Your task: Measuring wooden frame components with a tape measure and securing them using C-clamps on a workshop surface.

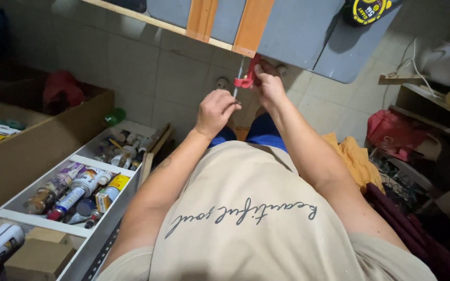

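Note:
A small red clamp point(248, 75) with a thin metal screw rod hangs at the end of an orange wooden strip point(252, 26) on the grey tabletop point(298, 31). My right hand point(269, 86) grips the red body of the clamp from the right. Just below it, my left hand point(215, 110) pinches the lower end of the metal rod point(235, 93) with closed fingers. A second orange strip point(202, 18) lies parallel to the first, further left.
A yellow and black tape measure point(368, 10) lies on the tabletop at top right. A white compartmented drawer point(100, 164) at left holds spray cans, tubes and bottles. Orange cloth point(358, 161) and a red bag point(394, 132) lie on the tiled floor at right.

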